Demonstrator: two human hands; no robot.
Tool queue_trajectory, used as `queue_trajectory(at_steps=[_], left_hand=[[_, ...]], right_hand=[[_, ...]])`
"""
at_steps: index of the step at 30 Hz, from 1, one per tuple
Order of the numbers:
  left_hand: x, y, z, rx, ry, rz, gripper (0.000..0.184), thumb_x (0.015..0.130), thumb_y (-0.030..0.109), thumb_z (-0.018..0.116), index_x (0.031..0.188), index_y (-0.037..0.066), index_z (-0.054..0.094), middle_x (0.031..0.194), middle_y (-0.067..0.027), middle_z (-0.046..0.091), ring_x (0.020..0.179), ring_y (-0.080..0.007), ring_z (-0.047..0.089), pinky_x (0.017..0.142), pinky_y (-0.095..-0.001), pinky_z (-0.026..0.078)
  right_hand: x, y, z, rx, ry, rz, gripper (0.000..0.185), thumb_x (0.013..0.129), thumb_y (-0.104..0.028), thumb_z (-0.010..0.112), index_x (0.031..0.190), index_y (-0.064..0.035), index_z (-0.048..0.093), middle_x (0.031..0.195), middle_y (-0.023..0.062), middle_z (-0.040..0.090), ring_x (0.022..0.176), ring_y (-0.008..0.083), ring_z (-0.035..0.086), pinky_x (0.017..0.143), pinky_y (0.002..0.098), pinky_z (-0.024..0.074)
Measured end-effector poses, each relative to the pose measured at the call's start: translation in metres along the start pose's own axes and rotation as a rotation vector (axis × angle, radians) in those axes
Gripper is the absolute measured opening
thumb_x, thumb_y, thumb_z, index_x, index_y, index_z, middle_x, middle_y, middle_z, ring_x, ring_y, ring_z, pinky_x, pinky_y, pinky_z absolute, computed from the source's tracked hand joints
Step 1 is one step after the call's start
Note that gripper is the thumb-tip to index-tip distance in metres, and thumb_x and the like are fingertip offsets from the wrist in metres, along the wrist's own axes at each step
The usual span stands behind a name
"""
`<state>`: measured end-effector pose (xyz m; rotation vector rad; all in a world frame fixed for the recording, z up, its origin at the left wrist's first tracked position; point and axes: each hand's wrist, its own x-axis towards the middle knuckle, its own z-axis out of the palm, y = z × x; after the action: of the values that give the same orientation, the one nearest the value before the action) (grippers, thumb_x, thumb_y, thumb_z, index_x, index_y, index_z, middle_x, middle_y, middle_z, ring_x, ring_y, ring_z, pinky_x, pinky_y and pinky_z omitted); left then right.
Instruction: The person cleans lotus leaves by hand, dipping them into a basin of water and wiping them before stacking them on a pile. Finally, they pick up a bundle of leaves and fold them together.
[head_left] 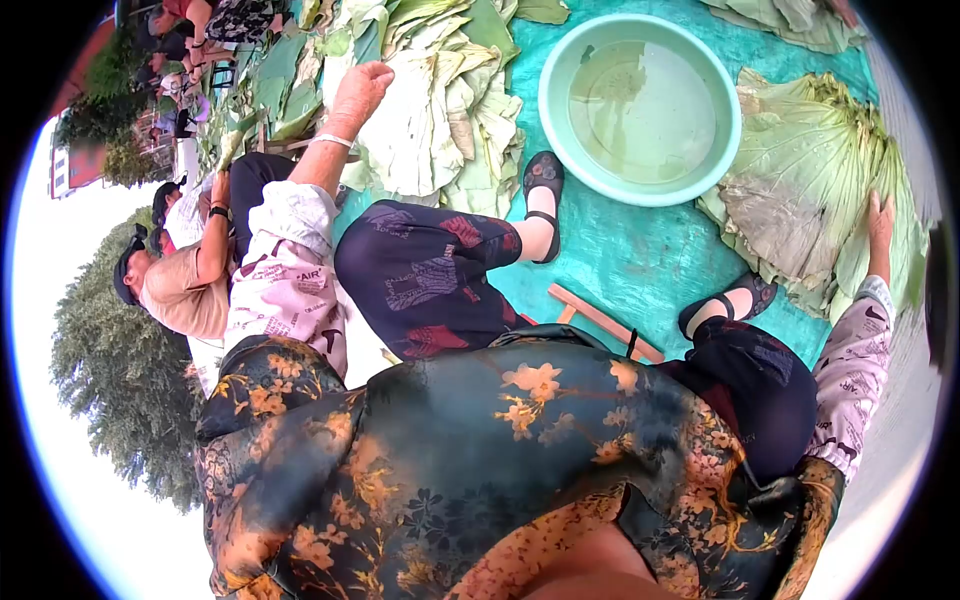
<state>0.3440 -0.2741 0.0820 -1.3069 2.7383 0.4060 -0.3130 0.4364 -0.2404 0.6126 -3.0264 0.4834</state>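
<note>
My left hand (362, 92) is closed in a fist at the upper left, over the near edge of a pile of pale, flattened leaves (425, 110); nothing shows sticking out of it. On the far right, my right hand (880, 222) rests against a stack of large green leaves (800, 180), two of its fingers apart and the others hard to see. This stack is fanned out, with a brownish patch on its left part. Between the two piles stands a round, light-green basin (733, 130) with shallow, cloudy water in it.
A turquoise sheet (610, 245) lies under the basin and my feet. A small wooden stool frame (605, 322) is between my legs. At the left sits a person in a tan shirt (185, 290), near my left arm. More leaves (285, 85) and several people are farther off.
</note>
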Motion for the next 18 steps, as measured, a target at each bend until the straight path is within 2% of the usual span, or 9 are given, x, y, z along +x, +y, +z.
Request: queue_trajectory(at_steps=[3, 4, 5, 9, 13, 14, 17, 18], left_hand=[[-0.043, -0.071, 0.028, -0.049, -0.02, -0.173, 0.022, 0.08, 0.016, 0.06, 0.094, -0.001, 0.065, 0.08, -0.0096, 0.066, 0.069, -0.0148, 0.062, 0.063, -0.0263, 0.051], [-0.053, -0.098, 0.05, -0.126, -0.006, -0.276, 0.021, 0.076, 0.02, 0.061, 0.088, 0.004, 0.067, 0.083, -0.0145, 0.067, 0.08, -0.0255, 0.064, 0.075, -0.0327, 0.049], [-0.056, -0.11, 0.073, -0.145, 0.0, -0.311, 0.021, 0.075, 0.02, 0.062, 0.087, 0.003, 0.067, 0.083, -0.0148, 0.067, 0.081, -0.0261, 0.064, 0.076, -0.0334, 0.049], [-0.071, -0.129, 0.128, -0.007, 0.017, -0.373, 0.036, 0.073, 0.026, 0.067, 0.099, 0.002, 0.063, 0.096, -0.0178, 0.064, 0.092, -0.0299, 0.061, 0.082, -0.036, 0.047], [-0.049, -0.115, 0.163, -0.025, 0.093, -0.4, 0.053, 0.07, 0.033, 0.071, 0.111, 0.003, 0.056, 0.11, -0.0195, 0.059, 0.103, -0.0324, 0.056, 0.087, -0.0383, 0.045], [-0.04, -0.117, 0.17, -0.052, 0.058, -0.435, 0.061, 0.07, 0.036, 0.072, 0.118, 0.005, 0.052, 0.117, -0.018, 0.054, 0.109, -0.0327, 0.052, 0.089, -0.0423, 0.043], [-0.019, -0.09, 0.167, 0.01, -0.002, -0.539, 0.069, 0.068, 0.039, 0.073, 0.123, 0.007, 0.046, 0.123, -0.0165, 0.049, 0.115, -0.0338, 0.046, 0.092, -0.046, 0.039], [-0.01, -0.091, 0.17, -0.03, -0.054, -0.57, 0.082, 0.065, 0.042, 0.075, 0.13, 0.009, 0.037, 0.13, -0.0162, 0.042, 0.122, -0.0337, 0.038, 0.094, -0.0483, 0.037]], right_hand=[[0.001, 0.007, -0.011, -0.057, -0.038, 0.001, 0.085, 0.081, -0.06, 0.047, 0.134, 0.0058, 0.031, 0.135, 0.0273, 0.036, 0.126, 0.0353, 0.035, 0.104, 0.0363, 0.0281], [-0.003, 0.01, -0.013, -0.081, -0.036, 0.003, 0.086, 0.081, -0.06, 0.047, 0.134, 0.0063, 0.032, 0.134, 0.0274, 0.036, 0.126, 0.0355, 0.036, 0.104, 0.0365, 0.0287], [-0.01, 0.01, -0.019, -0.114, -0.02, -0.003, 0.086, 0.081, -0.06, 0.048, 0.133, 0.0069, 0.032, 0.134, 0.0274, 0.036, 0.126, 0.0356, 0.036, 0.104, 0.0366, 0.0288], [-0.032, 0.0, -0.047, -0.127, 0.022, -0.074, 0.08, 0.083, -0.054, 0.05, 0.133, 0.0056, 0.033, 0.134, 0.0261, 0.037, 0.125, 0.0356, 0.037, 0.103, 0.0368, 0.0296], [-0.095, -0.073, -0.125, 0.145, -0.099, 0.036, 0.068, 0.086, -0.04, 0.055, 0.137, -0.0024, 0.031, 0.138, 0.0197, 0.036, 0.124, 0.035, 0.04, 0.102, 0.0381, 0.0323], [-0.114, -0.104, -0.15, 0.196, -0.121, 0.026, 0.064, 0.087, -0.035, 0.056, 0.137, -0.0028, 0.031, 0.139, 0.0187, 0.035, 0.123, 0.0342, 0.04, 0.101, 0.0381, 0.033], [-0.161, -0.175, -0.207, 0.356, -0.186, -0.008, 0.057, 0.089, -0.022, 0.055, 0.138, -0.0035, 0.03, 0.139, 0.0153, 0.035, 0.123, 0.0316, 0.041, 0.101, 0.0372, 0.0344], [-0.178, -0.203, -0.227, 0.401, -0.22, -0.016, 0.056, 0.089, -0.02, 0.054, 0.138, -0.004, 0.03, 0.14, 0.0144, 0.034, 0.124, 0.031, 0.04, 0.101, 0.0373, 0.0342]])
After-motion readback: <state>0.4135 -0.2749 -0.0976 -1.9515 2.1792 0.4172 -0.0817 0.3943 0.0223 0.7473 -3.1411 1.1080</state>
